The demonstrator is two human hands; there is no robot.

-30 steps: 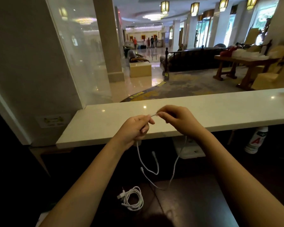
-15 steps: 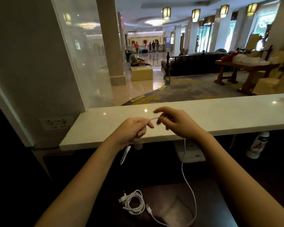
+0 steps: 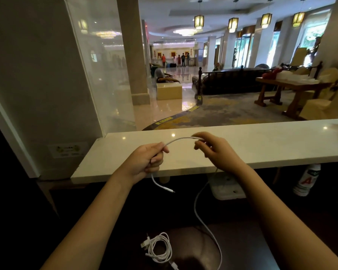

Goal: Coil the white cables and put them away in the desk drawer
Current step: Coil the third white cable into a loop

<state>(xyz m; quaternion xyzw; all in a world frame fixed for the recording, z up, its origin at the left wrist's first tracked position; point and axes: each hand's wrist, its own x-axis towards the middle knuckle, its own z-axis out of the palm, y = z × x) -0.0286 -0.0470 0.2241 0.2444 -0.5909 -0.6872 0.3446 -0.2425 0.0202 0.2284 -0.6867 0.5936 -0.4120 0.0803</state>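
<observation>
Dark tabletop (image 3: 232,248) below a white ledge (image 3: 261,145) — both hands, left hand (image 3: 144,162) and right hand (image 3: 213,148), pinch one cable (image 3: 198,211); a coiled cable (image 3: 160,247) lies beneath, bottle (image 3: 306,180) far right.

Counter in front of me: a pale stone ledge (image 3: 261,145), glossy, with small light spots on it.
Below the ledge, my right: a white plastic bottle (image 3: 306,179) with a red letter on its label, standing in the shadow.
Below the ledge, centre: a white box-like block (image 3: 225,189), partly hidden.
To my left: a glass panel (image 3: 98,75) beside a square pillar (image 3: 133,55).
Beyond the counter: a wooden table (image 3: 289,84), cream-covered chairs (image 3: 326,102), a dark sofa (image 3: 230,78), patterned carpet (image 3: 222,112).
Overhead: four hanging lanterns (image 3: 199,20), lit.
Far end: people (image 3: 183,59) standing at a desk, too small to tell more.
</observation>
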